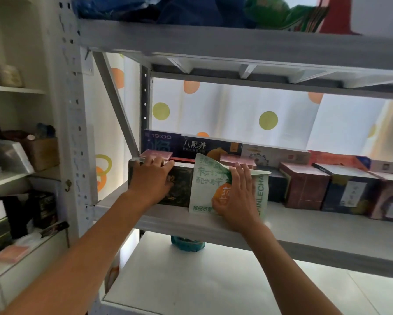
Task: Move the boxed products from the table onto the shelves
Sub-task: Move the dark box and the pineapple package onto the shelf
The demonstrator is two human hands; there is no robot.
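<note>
The left hand (153, 178) grips the top edge of a dark patterned cardboard box (178, 186) while the right hand (235, 193) holds a white-and-green printed box (205, 186) beside it, both standing on the grey metal shelf (316, 237), boxes ranged behind and rightward

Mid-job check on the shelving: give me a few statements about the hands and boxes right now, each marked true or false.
1. The left hand rests on a dark box at the left end of the shelf. True.
2. The right hand holds a red box. False: it is on a white and green box with an orange fruit picture.
3. The white and green box stands right of the dark box. True.
4. The shelf is bare to the right of the hands. False: more boxes stand there, including a maroon box.
5. The polka-dot curtain hangs behind the shelf. True.
</note>
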